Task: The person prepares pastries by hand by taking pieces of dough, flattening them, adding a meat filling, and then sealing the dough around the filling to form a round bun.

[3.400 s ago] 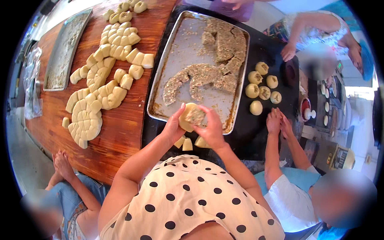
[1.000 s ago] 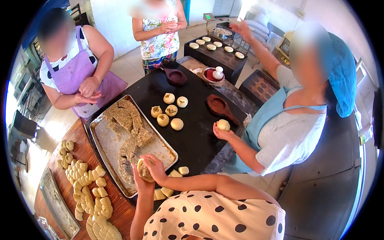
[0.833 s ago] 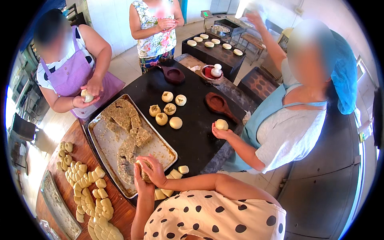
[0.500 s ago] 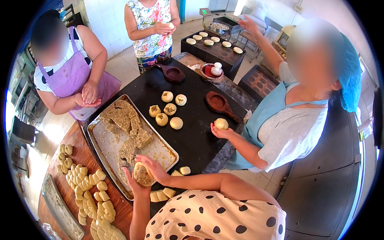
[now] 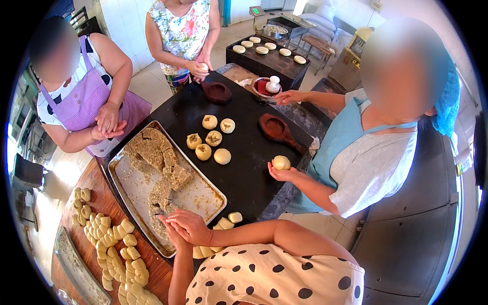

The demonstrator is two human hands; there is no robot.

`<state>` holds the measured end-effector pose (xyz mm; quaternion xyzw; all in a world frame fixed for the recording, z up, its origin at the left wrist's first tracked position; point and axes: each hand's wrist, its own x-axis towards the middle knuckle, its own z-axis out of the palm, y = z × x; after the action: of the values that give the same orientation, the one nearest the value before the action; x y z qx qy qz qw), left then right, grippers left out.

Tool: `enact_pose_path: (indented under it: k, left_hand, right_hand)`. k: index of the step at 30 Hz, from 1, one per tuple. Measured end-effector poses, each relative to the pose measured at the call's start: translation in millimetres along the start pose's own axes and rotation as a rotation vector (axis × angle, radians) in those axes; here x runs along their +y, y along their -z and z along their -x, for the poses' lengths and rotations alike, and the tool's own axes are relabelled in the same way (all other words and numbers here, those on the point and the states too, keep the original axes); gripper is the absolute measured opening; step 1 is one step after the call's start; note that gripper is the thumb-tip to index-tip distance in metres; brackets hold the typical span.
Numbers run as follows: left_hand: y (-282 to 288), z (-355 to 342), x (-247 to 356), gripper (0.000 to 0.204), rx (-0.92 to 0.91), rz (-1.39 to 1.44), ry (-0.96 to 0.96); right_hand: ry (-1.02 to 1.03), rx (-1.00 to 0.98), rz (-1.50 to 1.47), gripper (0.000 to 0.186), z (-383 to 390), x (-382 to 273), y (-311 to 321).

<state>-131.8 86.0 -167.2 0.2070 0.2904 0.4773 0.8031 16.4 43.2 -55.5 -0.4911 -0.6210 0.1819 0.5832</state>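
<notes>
My two hands are closed together over the near edge of the metal tray (image 5: 206, 197), my right hand (image 5: 191, 227) laid over my left hand (image 5: 176, 238). The filled dough round seen between them a moment ago is hidden by my palms and fingers. In the tray lies a crumbly brown filling (image 5: 155, 152), with a dark utensil tip partly in it beside my fingers. Cut dough pieces (image 5: 235, 217) lie by my right wrist, some covered by my forearm. Several filled buns (image 5: 222, 156) stand on the black table (image 5: 244, 173) beyond.
Many dough pieces (image 5: 112, 259) cover the wooden board (image 5: 160, 277) at left, beside a long metal trough (image 5: 76, 269). Two wooden moulds (image 5: 276, 128) lie on the table. Three co-workers stand around it; the right one holds a dough ball (image 5: 281, 162). Flat cakes (image 5: 262, 50) sit behind.
My right hand has come over my left, covering the open filled dough round. The right co-worker's raised hand has dropped toward the table. The far co-worker's hands have lowered.
</notes>
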Motion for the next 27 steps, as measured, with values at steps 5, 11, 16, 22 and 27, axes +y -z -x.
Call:
enact_pose_path:
  k: [5,11,16,22,27]
  left_hand:
    - [-125,34,55,0.057,0.138,-0.062,0.141]
    - [-144,42,21,0.042,0.313,0.179,-0.077]
    - [-131,46,17,0.043,0.326,-0.145,-0.209]
    - [-124,47,27,0.043,0.198,-0.135,-0.163]
    - [-142,56,42,0.048,0.174,-0.057,-0.110]
  right_hand:
    - [-0.408,-0.057,-0.432,0.024,-20,2,-3]
    - [-0.574,0.109,-0.605,0.017,-30,-13,-3]
    - [-0.271,0.158,-0.364,0.019,-15,-10,-4]
    - [-0.229,0.021,-0.302,0.032,-15,-14,2]
    - [-0.750,-0.006,-0.945,0.041,-13,5,-2]
